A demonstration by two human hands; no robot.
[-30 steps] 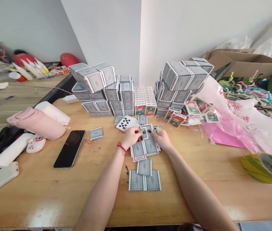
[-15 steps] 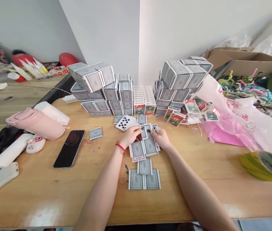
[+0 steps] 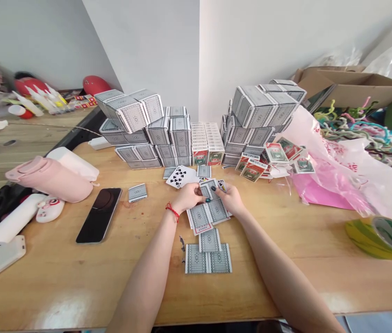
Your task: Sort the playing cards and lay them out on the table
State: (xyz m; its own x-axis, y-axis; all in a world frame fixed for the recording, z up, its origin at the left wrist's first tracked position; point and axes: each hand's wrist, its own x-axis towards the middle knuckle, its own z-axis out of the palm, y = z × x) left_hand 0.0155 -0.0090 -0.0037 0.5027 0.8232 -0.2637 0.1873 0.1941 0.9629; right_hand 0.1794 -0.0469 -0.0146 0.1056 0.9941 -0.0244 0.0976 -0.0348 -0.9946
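My left hand (image 3: 189, 196), with a red string on its wrist, is closed at the left edge of a joined group of playing cards (image 3: 217, 212). My right hand (image 3: 231, 199) pinches the upper right of the same group. Most of these cards show grey patterned backs; a king's face peeks out beside my right fingers. Nearer to me, a single card (image 3: 209, 240) overlaps a pair of cards (image 3: 197, 260) lying side by side. Just beyond my hands lie a face-up ten of spades (image 3: 181, 176) and a face-down card (image 3: 204, 171).
Stacked blocks made of cards (image 3: 133, 115) stand on the left, more blocks (image 3: 261, 111) on the right, with card boxes (image 3: 207, 143) between. A phone (image 3: 99, 215), a pink bottle (image 3: 48, 178) and a small card piece (image 3: 137, 192) lie left. Tape (image 3: 365, 236) sits right.
My left thumb has moved down and inward on the card group. The group's lower left card has tilted slightly. My right hand stays at the upper right, and the view has shifted a little.
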